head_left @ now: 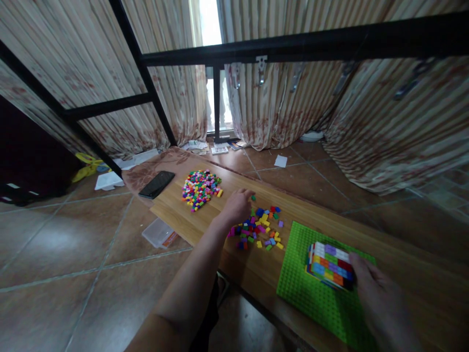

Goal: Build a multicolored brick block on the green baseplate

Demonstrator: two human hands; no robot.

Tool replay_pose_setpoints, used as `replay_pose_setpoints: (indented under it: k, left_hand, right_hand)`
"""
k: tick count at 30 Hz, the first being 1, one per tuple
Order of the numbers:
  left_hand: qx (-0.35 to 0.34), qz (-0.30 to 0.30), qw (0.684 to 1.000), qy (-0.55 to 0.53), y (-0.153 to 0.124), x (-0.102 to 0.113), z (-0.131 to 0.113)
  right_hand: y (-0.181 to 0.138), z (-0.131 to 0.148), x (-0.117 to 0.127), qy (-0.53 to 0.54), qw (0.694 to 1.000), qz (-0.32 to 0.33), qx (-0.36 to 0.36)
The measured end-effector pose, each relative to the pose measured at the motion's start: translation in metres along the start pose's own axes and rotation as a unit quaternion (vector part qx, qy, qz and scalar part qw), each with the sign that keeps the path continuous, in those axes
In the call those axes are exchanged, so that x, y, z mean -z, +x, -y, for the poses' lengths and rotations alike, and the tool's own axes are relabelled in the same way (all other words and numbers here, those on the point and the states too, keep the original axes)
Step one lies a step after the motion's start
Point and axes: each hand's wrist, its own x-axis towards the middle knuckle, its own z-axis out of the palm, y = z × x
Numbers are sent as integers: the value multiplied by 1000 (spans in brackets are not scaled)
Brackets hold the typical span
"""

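**Brace on the right, pinch on the left**

Your left hand (239, 206) is at the loose bricks (263, 221), centre frame, fingers curled; I cannot tell whether they hold one. Lower right, your right hand (379, 288) touches the brick block (330, 264) above the green baseplate (295, 278), its grip partly hidden. Brace gently; pinch single bricks by their sides.

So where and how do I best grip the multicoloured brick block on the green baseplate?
Probably by its short ends, from above and the right, where the right hand is: the brick block stands raised over the green baseplate, its left end exposed. Whether it's pressed onto the studs is hidden.
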Motion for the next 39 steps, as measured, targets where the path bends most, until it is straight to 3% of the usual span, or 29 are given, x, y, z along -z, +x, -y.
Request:
replay_pose_setpoints:
  k: [8,13,18,21,24,26,28,39]
  left_hand:
    - [-81,39,996,27,6,-22,-13]
    - [-97,52,993,34,-1,-12,-16]
    - [-87,65,994,-34,-9,6,-13]
    - [-52,45,996,-58,-11,16,-7]
    - [66,-41,996,-38,-10,21,6]
    - [157,-113,981,13,-8,21,17]
    - [206,-147,965,66,-6,19,28]
    - [213,-119,961,133,-5,0,47]
  right_hand:
    - [-1,2,0,-16,1000,-11,-1]
    - [-1,3,0,-5,1000,-10,4]
    - [1,-3,0,-2,1000,0,8]
    - [2,-4,0,1,1000,6,5]
    - [1,-1,0,-19,1000,0,-3]
    - [1,1,0,-26,1000,-6,-3]
    - [1,0,0,-27,1000,-9,6]
    - [5,0,0,-65,998,6,-8]
